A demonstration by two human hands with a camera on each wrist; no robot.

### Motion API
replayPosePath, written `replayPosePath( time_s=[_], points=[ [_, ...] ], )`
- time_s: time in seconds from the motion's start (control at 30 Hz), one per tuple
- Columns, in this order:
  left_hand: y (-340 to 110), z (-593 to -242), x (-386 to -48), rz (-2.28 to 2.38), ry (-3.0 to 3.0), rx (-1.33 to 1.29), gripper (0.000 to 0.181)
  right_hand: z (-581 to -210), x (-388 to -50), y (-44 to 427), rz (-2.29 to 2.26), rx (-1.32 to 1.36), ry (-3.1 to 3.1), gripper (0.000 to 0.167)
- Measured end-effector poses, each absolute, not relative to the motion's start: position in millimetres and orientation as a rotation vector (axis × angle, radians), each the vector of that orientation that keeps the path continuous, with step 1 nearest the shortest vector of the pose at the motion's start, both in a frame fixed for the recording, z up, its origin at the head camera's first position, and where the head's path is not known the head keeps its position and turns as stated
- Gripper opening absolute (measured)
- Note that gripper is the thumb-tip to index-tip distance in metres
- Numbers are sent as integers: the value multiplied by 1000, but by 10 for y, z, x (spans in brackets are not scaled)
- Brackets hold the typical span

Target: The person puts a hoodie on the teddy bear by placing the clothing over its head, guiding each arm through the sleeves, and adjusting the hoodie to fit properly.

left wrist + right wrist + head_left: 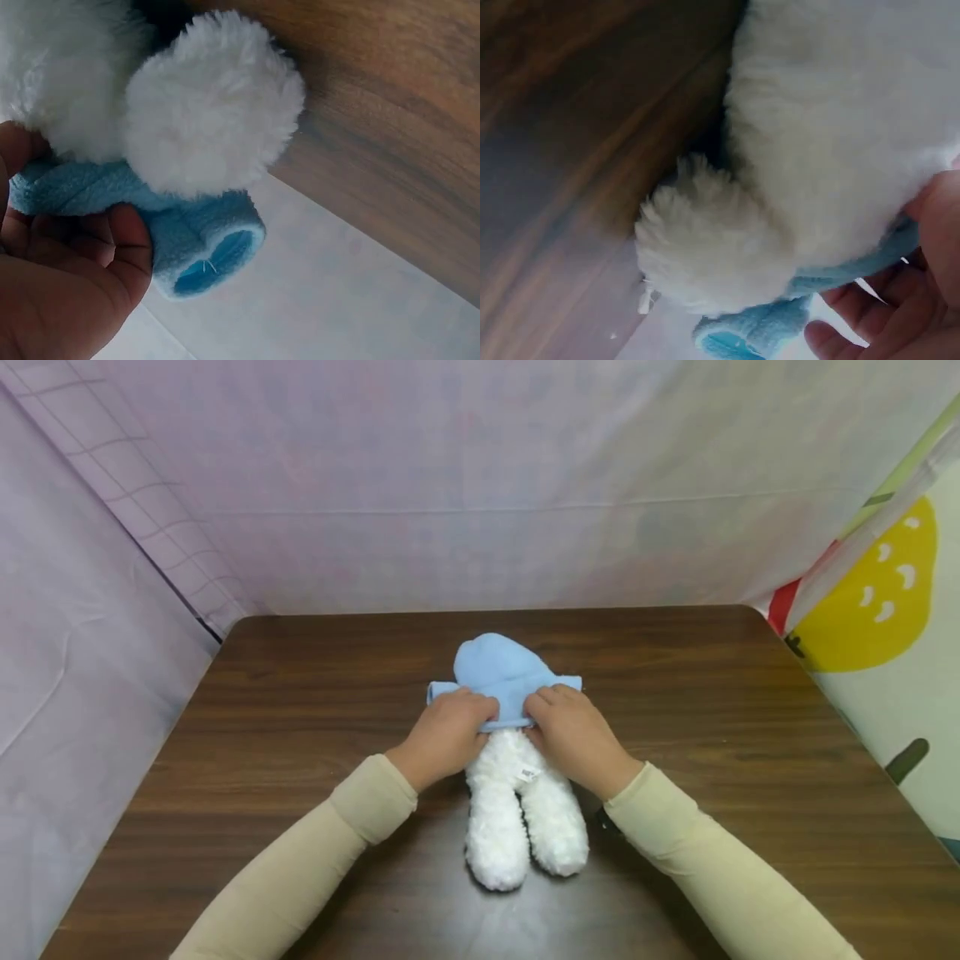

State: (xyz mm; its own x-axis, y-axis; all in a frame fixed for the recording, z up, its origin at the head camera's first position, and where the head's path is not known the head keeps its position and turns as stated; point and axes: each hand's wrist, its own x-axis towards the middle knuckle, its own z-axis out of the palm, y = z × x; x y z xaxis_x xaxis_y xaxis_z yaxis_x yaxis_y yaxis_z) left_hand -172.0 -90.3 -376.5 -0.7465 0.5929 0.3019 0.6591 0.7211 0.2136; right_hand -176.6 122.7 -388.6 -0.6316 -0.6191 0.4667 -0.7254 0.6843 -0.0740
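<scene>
A white fluffy plush toy (498, 839) lies on the table with its two legs toward me and a small label on its body. Its upper part is covered by a light blue fleece doll's top (498, 668), whose short sleeves stick out at both sides. My left hand (448, 732) pinches the hem on the left, and my right hand (579, 739) pinches it on the right. From the left wrist, an open sleeve end (214, 262) shows below a round fluffy limb (217, 105). In the right wrist view the other sleeve (742, 337) hangs beside a fluffy limb (712, 247).
The dark wooden table (300, 693) reaches back to a pale cloth curtain (465, 510). Another cloth (90, 652) hangs at the left. On the right is a cloth with a yellow fruit print (870, 610). A small dark object (606, 820) lies by the right forearm.
</scene>
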Motion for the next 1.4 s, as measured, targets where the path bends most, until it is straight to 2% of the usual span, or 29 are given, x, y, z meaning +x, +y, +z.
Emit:
replayPosePath(
  time_s=[0.3,0.43,0.57,0.63,0.73,0.8,0.9,1.07,1.4],
  points=[
    [-883,-3800,-1706,-515,-2750,-965,34,-3931,-1770,1254,316,963,-2528,34],
    [-936,-3770,-1723,-579,-2816,-988,25,-3850,-1771,1298,373,1041,-2551,28],
    [-1069,-3677,-1753,-733,-2826,-1127,9,-3696,-1762,1386,473,1117,-2632,24],
    [-1143,-3616,-1775,-857,-2832,-1179,16,-3628,-1767,1412,515,1104,-2694,32],
    [-1197,-3558,-1814,-999,-2921,-1118,38,-3588,-1788,1405,537,1040,-2795,55],
    [-1187,-3553,-1827,-969,-3013,-1026,57,-3590,-1794,1373,477,1015,-2821,70],
    [-1129,-3588,-1829,-772,-3088,-956,77,-3638,-1792,1326,376,1008,-2801,83],
    [-1077,-3618,-1860,-660,-3055,-954,85,-3697,-1825,1296,396,999,-2758,84],
    [-1041,-3609,-2111,-692,-3075,-974,84,-3663,-2126,1235,423,941,-2887,81]
  ],
)
